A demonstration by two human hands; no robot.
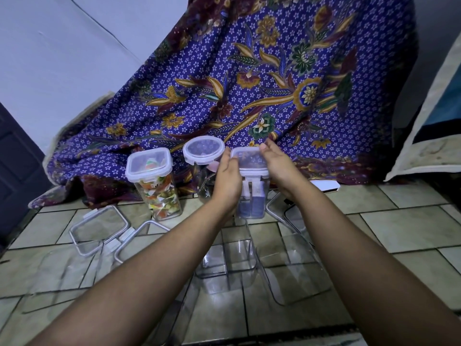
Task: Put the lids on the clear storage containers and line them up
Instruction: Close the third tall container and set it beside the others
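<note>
Both hands [228, 176] [277, 161] grip the lid [248, 158] on the square container [252, 201].

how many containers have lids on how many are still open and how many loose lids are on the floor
Containers with lids on: 3, the square one with colourful contents, the round one, and the one between both hands
Open containers without lids: 4, clear and hard to separate
Loose lids on the floor: 3
Total: 10

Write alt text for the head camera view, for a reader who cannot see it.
Both hands, left hand and right hand, press a lid onto a tall clear container on a tiled floor. Left of it stand a round lidded container and a square lidded container of colourful pieces; empty containers and loose lids lie nearer.
</note>
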